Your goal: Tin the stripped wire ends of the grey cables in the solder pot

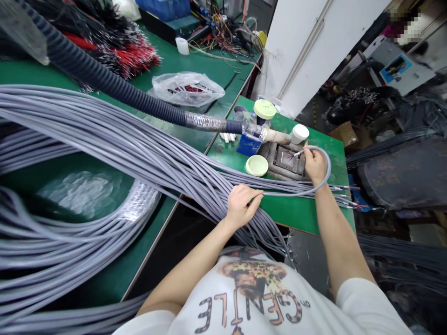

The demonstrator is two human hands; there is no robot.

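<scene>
**Which items are logged nearest the wearer?**
A white printed T-shirt (249, 293) is seen at the lower edge. Two bare hands are held apart. The left hand (242, 207) is closed around a grey sheathed cable (289, 194), and the same cable is gripped by the right hand (315, 164).

**Where is the cable placed?**
It is drawn out of a large bundle of grey cables (115, 153) and looped above the green workbench (296, 211). Its stripped end (297, 152) is held over a rectangular metal pot (288, 159); contact cannot be confirmed.

**What is recorded around the pot?**
A pale round lid (256, 165) is set to its left, and a white cup (299, 134) is placed beyond it. A blue box (248, 145) and a lidded container (264, 110) are also found there. A dark corrugated hose (115, 79) is laid across the view.

**And farthest off?**
A plastic bag of wires (186, 89), red-and-black wire bundles (129, 58) and tangled coloured wiring (223, 39) are kept on a second green bench (213, 70).
</scene>
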